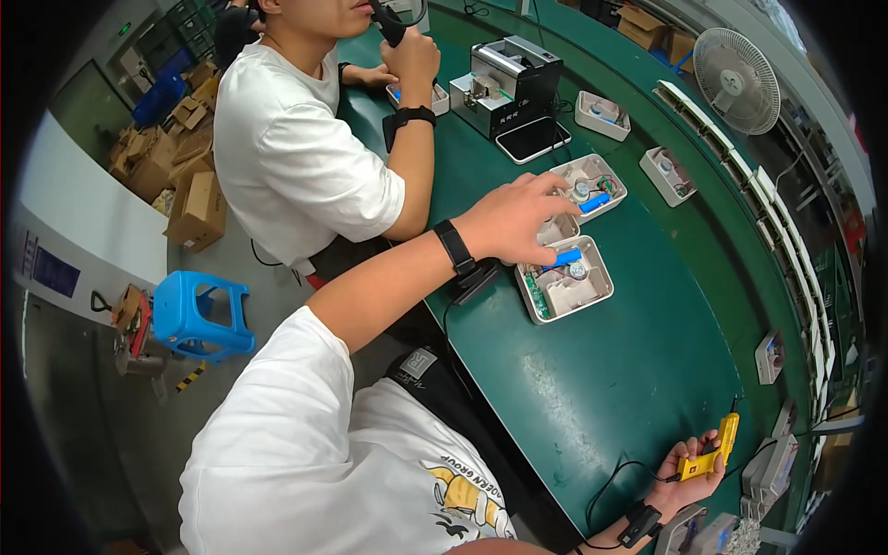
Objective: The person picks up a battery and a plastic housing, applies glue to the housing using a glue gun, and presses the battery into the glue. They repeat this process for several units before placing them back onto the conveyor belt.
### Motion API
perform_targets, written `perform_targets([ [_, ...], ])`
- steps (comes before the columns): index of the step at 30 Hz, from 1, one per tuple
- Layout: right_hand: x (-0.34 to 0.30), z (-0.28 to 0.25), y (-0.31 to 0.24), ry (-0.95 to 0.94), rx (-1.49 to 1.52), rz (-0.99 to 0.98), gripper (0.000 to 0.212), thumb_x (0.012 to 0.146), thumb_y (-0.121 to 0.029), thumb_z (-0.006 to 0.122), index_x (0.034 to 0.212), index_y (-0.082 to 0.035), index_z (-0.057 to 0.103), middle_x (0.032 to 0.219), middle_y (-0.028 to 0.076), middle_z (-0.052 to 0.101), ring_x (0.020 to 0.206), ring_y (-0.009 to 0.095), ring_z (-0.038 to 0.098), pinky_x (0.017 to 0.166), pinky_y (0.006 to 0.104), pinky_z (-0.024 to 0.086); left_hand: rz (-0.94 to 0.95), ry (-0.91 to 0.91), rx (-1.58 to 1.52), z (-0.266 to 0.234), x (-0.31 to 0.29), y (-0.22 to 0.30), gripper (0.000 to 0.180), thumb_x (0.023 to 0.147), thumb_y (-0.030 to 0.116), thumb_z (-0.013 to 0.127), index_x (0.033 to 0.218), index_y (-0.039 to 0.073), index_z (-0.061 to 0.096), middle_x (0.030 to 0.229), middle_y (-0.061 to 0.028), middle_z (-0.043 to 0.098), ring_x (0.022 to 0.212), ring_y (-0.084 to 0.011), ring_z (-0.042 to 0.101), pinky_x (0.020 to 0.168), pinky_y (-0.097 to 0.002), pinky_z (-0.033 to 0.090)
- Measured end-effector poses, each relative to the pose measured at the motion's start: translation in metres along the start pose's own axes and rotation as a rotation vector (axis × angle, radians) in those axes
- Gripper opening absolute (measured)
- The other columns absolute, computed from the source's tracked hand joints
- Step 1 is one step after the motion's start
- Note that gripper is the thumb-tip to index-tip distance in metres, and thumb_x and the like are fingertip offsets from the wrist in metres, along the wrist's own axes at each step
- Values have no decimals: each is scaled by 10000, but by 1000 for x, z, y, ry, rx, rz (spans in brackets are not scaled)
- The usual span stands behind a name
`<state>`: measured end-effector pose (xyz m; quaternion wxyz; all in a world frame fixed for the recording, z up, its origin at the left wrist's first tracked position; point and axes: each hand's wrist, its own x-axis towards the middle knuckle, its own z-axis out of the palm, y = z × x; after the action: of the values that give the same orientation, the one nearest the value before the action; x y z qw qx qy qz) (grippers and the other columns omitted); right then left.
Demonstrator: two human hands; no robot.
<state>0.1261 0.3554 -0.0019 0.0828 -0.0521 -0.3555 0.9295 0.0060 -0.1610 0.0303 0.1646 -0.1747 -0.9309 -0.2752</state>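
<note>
Green table [638,342]: left hand [520,220] over casings [575,298], black-silver machine [514,91] beyond.

A broad free lane crosses the counter [638,365] between the near case [575,309] and the right grip [689,490], where a black cord [638,462] loops. Past the left grip [518,220], the far case [606,209], phone [535,139] and machine [504,83] obstruct passage.
</note>
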Motion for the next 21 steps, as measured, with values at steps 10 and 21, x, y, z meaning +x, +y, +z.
perform_targets([
  [10, -2, 20, 1, 56, 30, -21, 244, 1013, -225, 580, 1152, -25, 565, 1182, 97, 640, 623, 148, 476, 578, 295, 459, 155, 162, 87, 9, -73, 88, 298, 819, 211, 814, 1085, 108, 730, 1433, -154, 592, 1389, -384, 533, 1149, -568, 439],
  [21, -3, 26, 7, 69, 52, -9, 261, 972, -261, 610, 1139, -62, 588, 1137, 103, 658, 651, 162, 486, 586, 309, 437, 155, 16, -34, 14, -83, 106, 196, 803, 89, 817, 981, 99, 737, 1493, -159, 560, 1457, -444, 474, 1200, -600, 386],
])
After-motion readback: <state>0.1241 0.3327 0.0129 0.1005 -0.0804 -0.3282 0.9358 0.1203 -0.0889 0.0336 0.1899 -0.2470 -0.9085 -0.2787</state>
